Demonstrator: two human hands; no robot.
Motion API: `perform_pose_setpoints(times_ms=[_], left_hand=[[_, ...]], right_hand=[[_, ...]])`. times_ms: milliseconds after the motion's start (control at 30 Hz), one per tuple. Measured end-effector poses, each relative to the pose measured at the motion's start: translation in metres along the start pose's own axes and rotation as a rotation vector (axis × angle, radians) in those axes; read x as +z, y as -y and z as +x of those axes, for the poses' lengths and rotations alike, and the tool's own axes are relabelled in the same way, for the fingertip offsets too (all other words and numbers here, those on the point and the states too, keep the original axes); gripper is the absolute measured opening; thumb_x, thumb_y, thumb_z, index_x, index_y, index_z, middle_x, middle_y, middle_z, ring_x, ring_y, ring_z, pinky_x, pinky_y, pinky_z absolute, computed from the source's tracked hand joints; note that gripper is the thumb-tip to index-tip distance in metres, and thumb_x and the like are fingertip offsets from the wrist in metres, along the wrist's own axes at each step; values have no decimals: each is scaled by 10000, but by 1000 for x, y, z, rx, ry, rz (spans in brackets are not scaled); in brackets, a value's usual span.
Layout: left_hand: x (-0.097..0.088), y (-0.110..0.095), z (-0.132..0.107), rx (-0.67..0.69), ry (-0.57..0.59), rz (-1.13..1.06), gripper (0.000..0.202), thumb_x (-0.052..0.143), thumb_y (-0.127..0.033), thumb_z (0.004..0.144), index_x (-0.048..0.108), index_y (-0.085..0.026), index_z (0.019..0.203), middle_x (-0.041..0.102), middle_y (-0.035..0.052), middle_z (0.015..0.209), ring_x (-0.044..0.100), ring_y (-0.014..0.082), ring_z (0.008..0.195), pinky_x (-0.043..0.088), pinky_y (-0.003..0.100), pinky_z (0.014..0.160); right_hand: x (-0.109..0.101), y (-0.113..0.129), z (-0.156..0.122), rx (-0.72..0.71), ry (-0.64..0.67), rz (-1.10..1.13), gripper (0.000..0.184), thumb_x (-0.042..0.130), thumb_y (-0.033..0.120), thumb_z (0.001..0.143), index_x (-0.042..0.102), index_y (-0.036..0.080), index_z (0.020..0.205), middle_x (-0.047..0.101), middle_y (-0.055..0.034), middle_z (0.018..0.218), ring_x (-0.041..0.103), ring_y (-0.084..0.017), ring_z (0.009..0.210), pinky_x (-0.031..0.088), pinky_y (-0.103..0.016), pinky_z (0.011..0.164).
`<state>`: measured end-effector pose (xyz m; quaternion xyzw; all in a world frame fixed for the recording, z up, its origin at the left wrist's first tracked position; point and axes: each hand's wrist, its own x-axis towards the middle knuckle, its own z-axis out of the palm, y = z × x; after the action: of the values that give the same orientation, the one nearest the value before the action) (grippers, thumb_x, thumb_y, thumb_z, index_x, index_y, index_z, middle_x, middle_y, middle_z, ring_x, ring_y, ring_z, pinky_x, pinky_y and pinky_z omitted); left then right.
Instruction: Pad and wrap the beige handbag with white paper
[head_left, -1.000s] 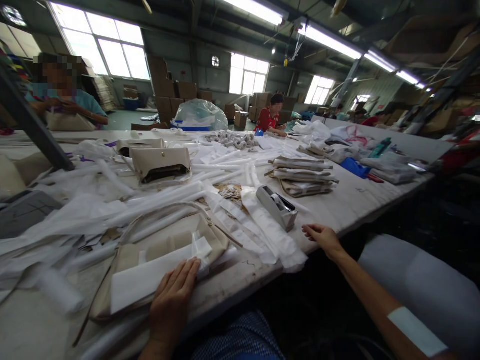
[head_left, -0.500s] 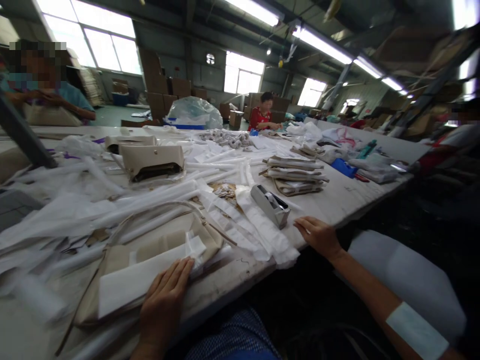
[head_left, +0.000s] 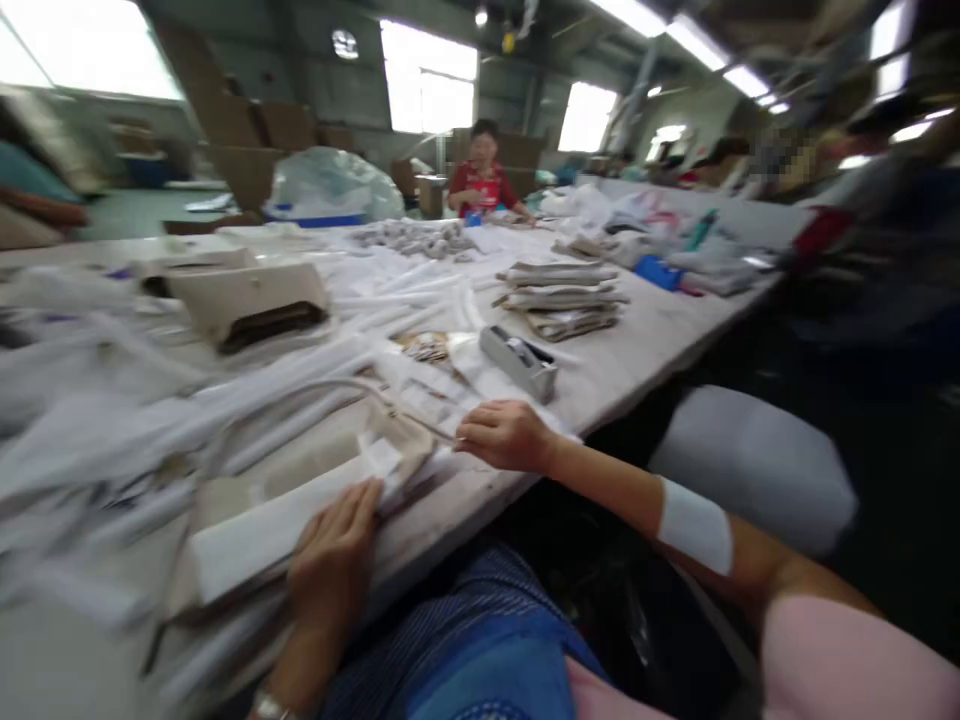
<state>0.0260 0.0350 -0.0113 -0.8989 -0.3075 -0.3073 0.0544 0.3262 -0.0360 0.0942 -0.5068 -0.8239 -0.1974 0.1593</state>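
Note:
A beige handbag (head_left: pixel 411 434) lies on its side at the table's front left, with a strip of white paper or foam (head_left: pixel 247 545) across it. My left hand (head_left: pixel 341 545) rests on the near edge of that white strip, its fingers stretched out and lying flat. To the right of the bag, my right hand (head_left: pixel 506 436) has its fingers pressed together in a pinch. The bag's thin strap (head_left: pixel 420 420) ends right at those fingertips; whether they hold it or something small is hidden. A grey tape dispenser (head_left: pixel 517 362) stands just behind my right hand.
A stack of folded beige bags (head_left: pixel 562 298) sits beyond the dispenser. White wrapping sheets (head_left: pixel 285 370) and another beige bag (head_left: pixel 255 300) cover the left side. A person in red (head_left: pixel 484 180) works across the table. A pale rounded surface (head_left: pixel 750 465) is at my right.
My right hand has moved left from beside the tape dispenser to the handbag's right end. My left hand stays on the white strip. The view has turned right and tilted down.

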Motion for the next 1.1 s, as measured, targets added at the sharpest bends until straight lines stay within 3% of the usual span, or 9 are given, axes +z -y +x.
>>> perform_pose_setpoints(times_ms=[167,400,600,933,1100], left_hand=[[-1,-12,8,-88,95,106,359,521,-152,946,608,-188,1293,668,80,1289,628,257,1168,471,390,977],[1,-14,7,-134,46,67,334,586,-182,943,609,-211,1275,666,52,1296,622,225,1187,478,379,999],[4,-12,7,-120,19,60,313,587,-181,945,615,-203,1256,673,60,1283,631,226,1175,497,378,978],[3,-12,7,-108,-11,58,271,544,-184,971,624,-186,1229,683,63,1264,639,229,1162,504,373,963],[3,-13,7,-117,-15,48,285,529,-179,974,615,-187,1246,677,56,1275,629,233,1176,495,373,973]], right_hand=[[12,16,22,-114,-11,149,213,545,344,987,688,197,928,713,-44,849,643,-163,794,419,-275,734],[30,43,53,-279,90,126,335,515,374,989,668,182,761,666,-35,738,586,-157,671,354,-303,648],[46,49,75,-342,244,105,272,568,343,955,664,164,773,660,-49,749,565,-158,661,306,-300,602],[44,51,108,-337,489,70,159,668,315,875,699,167,828,705,-56,818,619,-169,698,289,-272,557],[33,54,101,-355,505,84,175,650,318,885,694,173,798,699,-45,778,606,-160,656,275,-281,540]])
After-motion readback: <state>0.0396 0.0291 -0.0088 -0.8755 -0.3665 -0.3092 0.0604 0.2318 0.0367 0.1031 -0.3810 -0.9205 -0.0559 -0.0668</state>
